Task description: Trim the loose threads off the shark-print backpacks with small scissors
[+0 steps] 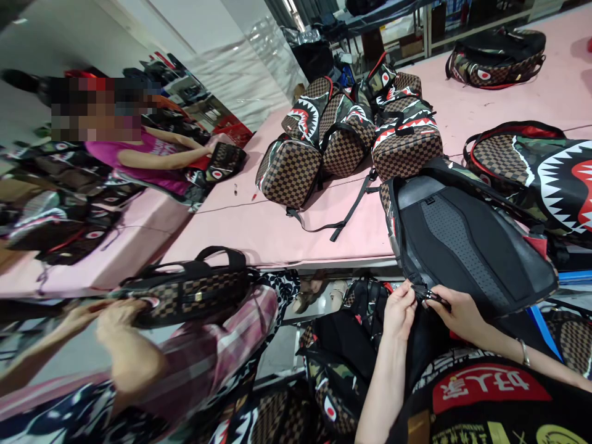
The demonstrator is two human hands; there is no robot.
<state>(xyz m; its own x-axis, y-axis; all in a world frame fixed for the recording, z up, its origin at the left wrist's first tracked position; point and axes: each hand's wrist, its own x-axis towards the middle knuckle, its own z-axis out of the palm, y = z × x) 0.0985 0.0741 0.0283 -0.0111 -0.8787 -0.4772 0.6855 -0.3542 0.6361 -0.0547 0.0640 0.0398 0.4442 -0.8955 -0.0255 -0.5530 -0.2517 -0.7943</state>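
A backpack (457, 240) lies on the pink table's edge in front of me, its dark padded back panel facing up. At its lower left corner, my left hand (400, 308) pinches the end of a black strap (420, 290). My right hand (456, 311), with a bracelet at the wrist, is closed around small black scissors (437, 298) whose tips reach the strap, close to my left fingertips. What lies right under the fingers is too small to make out.
Checkered shark-mouth backpacks (289, 169) crowd the pink table (231, 228) beyond. Another large one (531, 172) sits at right. More bags (342, 376) lie below, left of my arms. At left, a person's hands (120, 314) hold a checkered bag; another person sits farther back.
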